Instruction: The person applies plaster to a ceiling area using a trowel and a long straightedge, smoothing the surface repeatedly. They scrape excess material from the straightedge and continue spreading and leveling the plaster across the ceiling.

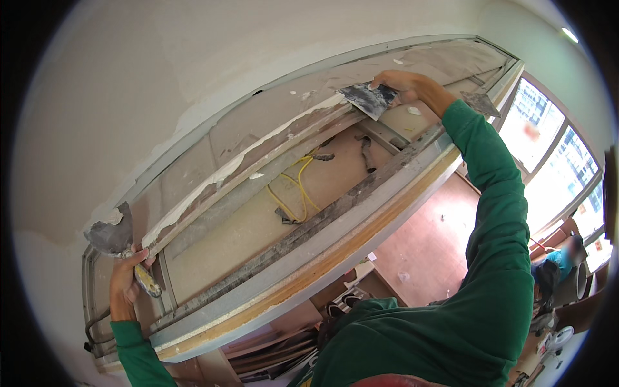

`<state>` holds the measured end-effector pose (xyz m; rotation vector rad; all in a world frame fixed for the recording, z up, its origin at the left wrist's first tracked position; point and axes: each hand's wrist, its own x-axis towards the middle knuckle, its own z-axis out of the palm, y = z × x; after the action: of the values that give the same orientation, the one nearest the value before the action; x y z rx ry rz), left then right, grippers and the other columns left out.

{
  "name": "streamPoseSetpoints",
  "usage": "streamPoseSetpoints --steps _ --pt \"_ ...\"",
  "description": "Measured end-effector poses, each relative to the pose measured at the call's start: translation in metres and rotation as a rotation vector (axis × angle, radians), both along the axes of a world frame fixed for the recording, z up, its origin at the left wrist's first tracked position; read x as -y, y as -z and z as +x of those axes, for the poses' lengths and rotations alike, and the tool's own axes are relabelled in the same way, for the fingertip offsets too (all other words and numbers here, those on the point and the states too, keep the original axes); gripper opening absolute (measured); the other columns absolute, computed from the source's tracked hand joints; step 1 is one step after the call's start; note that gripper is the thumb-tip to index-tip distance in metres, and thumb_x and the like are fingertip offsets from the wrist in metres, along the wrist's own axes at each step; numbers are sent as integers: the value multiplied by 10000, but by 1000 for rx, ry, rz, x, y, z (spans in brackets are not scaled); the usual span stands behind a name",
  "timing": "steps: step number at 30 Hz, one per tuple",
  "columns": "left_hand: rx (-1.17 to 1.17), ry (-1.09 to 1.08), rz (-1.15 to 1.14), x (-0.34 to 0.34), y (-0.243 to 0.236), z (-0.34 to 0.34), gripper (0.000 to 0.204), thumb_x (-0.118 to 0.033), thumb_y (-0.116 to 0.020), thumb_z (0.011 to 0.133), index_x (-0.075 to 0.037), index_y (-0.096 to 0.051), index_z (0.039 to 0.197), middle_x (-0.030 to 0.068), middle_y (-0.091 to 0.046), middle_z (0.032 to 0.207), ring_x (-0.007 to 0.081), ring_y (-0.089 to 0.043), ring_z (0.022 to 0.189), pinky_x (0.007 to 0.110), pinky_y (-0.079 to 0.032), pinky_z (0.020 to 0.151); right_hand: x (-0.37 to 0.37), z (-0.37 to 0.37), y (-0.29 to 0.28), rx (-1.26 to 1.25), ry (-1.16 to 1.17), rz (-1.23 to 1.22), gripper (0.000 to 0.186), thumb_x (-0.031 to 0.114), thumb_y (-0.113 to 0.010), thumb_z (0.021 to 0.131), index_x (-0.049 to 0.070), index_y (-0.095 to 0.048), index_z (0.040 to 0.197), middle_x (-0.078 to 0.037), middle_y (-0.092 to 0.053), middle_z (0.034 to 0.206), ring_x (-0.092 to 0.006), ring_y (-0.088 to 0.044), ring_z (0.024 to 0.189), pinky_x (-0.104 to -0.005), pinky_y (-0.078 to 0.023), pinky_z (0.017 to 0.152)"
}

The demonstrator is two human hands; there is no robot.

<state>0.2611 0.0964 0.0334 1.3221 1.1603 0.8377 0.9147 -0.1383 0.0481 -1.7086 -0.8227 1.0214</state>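
Observation:
My left hand [126,277] is closed round the worn yellow handle of a putty knife [111,233], whose wide grey blade carries some white filler. It is at the left end of a ceiling recess framed with metal profiles. My right hand [401,85] grips a flat, smeared filling blade [371,100], fingers and thumb on its upper edge. That blade meets the long raised strip [219,180] running across the recess. Wet white filler [242,158] lies unevenly along the strip's edge, from near my left hand up to the blade.
A yellow cable [302,187] and a dark strap [367,153] lie inside the recess. Its near rim [309,258] has a wood-coloured edge. A grey metal plate [480,103] sits by the right end. Beyond are windows [554,161] and a person in teal [564,258]. The floor [432,238] is far below.

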Motion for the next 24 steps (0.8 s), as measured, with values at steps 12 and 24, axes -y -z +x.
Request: streamPoseSetpoints --steps 12,24 --pt "5 30 71 4 -2 2 442 6 -721 791 -17 -487 1166 54 -545 1057 179 -622 933 295 -588 775 -19 -19 1 70 -33 7 182 106 -558 918 -42 -593 1017 -81 -683 947 -130 -678 774 -295 -592 688" --pt "29 106 26 6 -1 9 545 -26 -746 789 37 -461 1250 103 -521 1171 203 -610 993 297 -586 827 -80 -80 -13 426 -236 -108 238 237 -644 887 4 -637 840 -55 -584 749 -155 -467 545 -329 -345 478"
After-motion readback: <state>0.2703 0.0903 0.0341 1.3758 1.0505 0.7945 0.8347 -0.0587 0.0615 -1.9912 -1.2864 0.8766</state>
